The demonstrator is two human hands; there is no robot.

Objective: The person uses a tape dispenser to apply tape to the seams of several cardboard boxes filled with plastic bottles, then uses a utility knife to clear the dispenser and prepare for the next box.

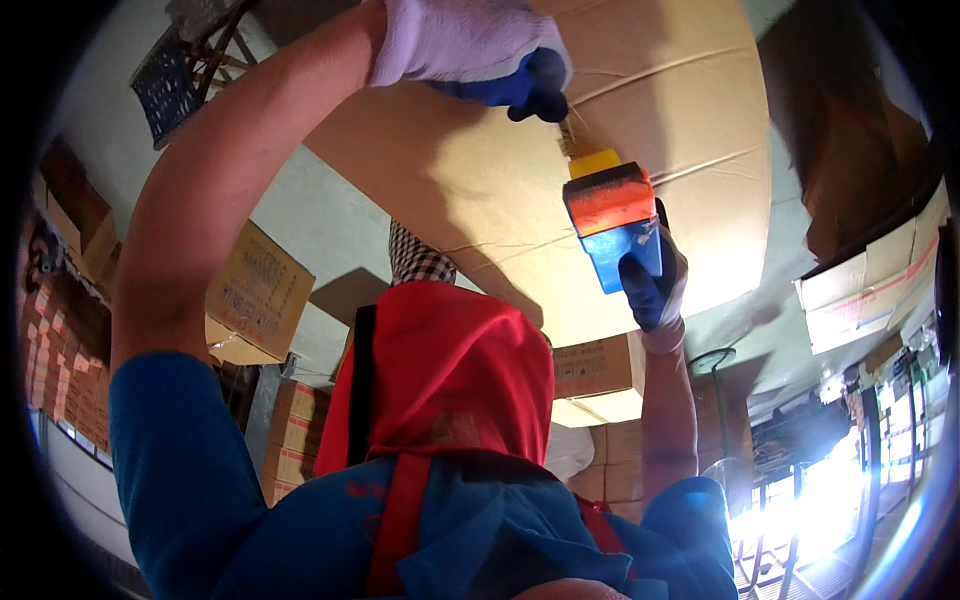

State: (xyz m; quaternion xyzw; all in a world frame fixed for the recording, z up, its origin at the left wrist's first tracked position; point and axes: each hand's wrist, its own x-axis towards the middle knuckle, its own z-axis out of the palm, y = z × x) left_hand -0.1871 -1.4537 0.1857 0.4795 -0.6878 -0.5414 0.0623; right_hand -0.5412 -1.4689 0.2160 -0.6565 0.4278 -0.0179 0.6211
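Note:
A large brown cardboard sheet or box panel (500, 190) with creases spans the upper middle. My right hand (655, 290), in a white and dark blue glove, is closed around the blue end of a blocky blue, orange and yellow hand tool (612, 215). The tool's yellow tip points toward my left hand over the cardboard. A short tan, streaked strip shows between the tip and my left fingers. My left hand (480, 55), gloved in pale lilac and blue, has its fingers curled together just beyond the tip. What they pinch, if anything, is hidden.
Printed cardboard cartons stand at the left (260, 290) and below the panel (600, 375). More stacked cartons (870, 290) are at the right. A dark chair-like frame (180, 75) stands upper left. My red apron (450, 380) hangs between my arms. Bright light glares at the lower right.

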